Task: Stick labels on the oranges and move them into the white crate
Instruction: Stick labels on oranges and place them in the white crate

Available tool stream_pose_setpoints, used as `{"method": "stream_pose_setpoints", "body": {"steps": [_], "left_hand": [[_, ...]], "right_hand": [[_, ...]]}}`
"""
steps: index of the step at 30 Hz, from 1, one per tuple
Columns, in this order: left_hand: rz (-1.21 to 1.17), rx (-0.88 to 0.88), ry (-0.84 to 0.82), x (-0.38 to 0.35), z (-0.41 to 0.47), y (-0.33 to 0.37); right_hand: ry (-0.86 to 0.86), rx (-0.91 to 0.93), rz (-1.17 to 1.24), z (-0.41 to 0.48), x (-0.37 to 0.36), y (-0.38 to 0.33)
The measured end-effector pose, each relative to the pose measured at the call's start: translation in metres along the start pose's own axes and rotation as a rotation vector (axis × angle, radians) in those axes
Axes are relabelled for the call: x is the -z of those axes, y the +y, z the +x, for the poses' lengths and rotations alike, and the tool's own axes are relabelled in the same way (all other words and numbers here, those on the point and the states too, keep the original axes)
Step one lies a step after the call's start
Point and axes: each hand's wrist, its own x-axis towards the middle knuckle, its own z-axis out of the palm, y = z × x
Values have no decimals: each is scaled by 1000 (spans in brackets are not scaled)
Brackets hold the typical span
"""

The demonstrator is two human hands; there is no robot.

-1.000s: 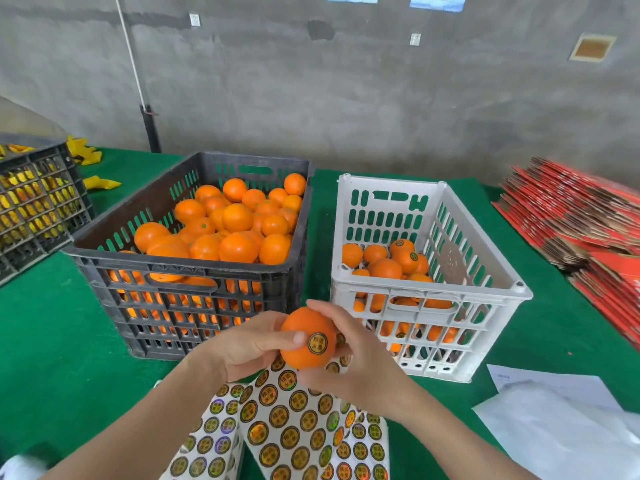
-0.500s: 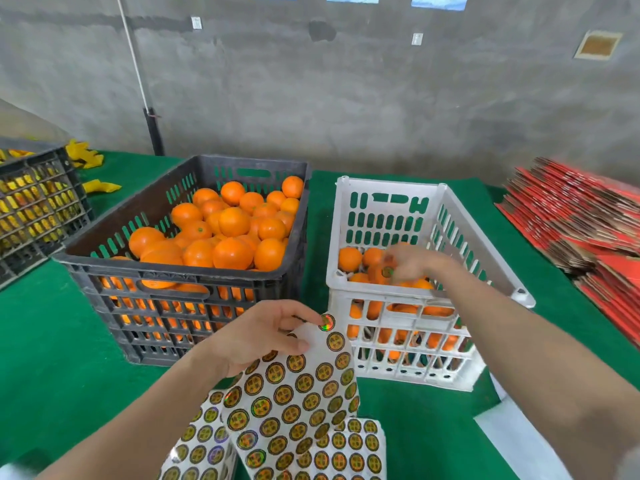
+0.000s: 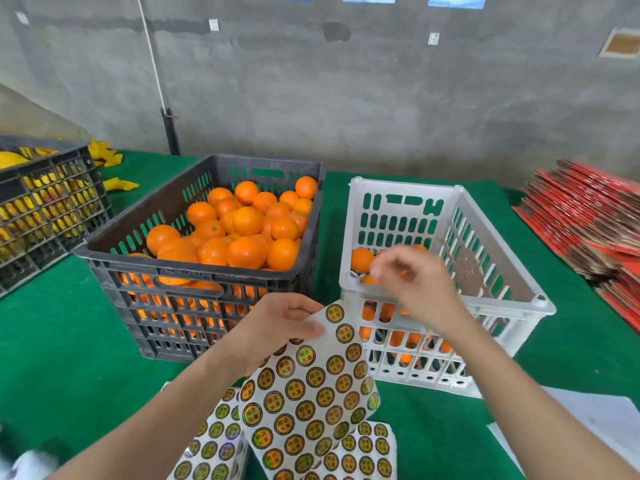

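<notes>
A black crate (image 3: pixel 194 268) at centre left is heaped with unlabelled oranges (image 3: pixel 247 252). To its right stands the white crate (image 3: pixel 502 265), with a few oranges (image 3: pixel 362 259) in its near left part. My left hand (image 3: pixel 277 330) pinches the top edge of a sheet of round gold labels (image 3: pixel 311 393), held up in front of the black crate. Blurred by motion, my right hand (image 3: pixel 415 282) hovers over the white crate's front left corner with loosely bent fingers and nothing in them.
More label sheets (image 3: pixel 214 448) lie on the green table below the held sheet. A second dark crate (image 3: pixel 45 202) with yellow contents stands far left. Red flattened cartons (image 3: pixel 588 220) are stacked at the right. White paper (image 3: pixel 588 420) lies at the lower right.
My right hand carried the labelled orange into the white crate, let it go, and has pulled back towards me with nothing in it. My left hand now holds up the label sheet.
</notes>
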Motion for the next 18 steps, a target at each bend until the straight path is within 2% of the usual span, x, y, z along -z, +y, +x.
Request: {"method": "stream_pose_setpoints", "body": {"steps": [3, 5, 10, 14, 18], "left_hand": [[12, -29, 25, -3, 0, 0], [42, -33, 31, -7, 1, 1], [99, -24, 16, -12, -1, 7], [133, 11, -26, -11, -3, 11], [107, 90, -123, -8, -3, 18]], "right_hand": [[-187, -68, 26, -36, -24, -22], [-152, -163, 46, -47, -35, -22], [-92, -238, 74, -56, -47, -19], [-87, -104, -19, -60, -47, -18], [-164, 50, -46, -60, -44, -17]]}}
